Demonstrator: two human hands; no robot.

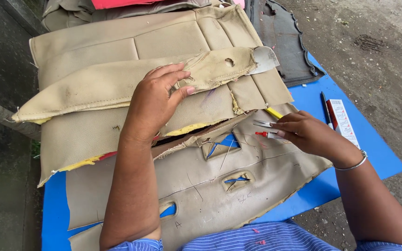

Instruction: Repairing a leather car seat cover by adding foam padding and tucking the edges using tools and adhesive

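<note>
Outdoors on your blue bench (378,158), your left hand (157,102) pinches the torn tan seat-cover flap (117,88) at twelve o'clock; your right hand (303,132) grips small snips (267,124) at three. Seams look partly opened, more remains.

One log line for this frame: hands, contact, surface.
left hand: pinching tan cover flap | right hand: holding small snips | surface: blue table

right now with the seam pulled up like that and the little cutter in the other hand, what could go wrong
The left hand pinches the beige cover flap close to where the thread snips in the right hand point, so a slip might nick a finger. The blades could also cut the leather panel rather than the stitching. The long box lies near the blue table edge and could be knocked off.
</note>
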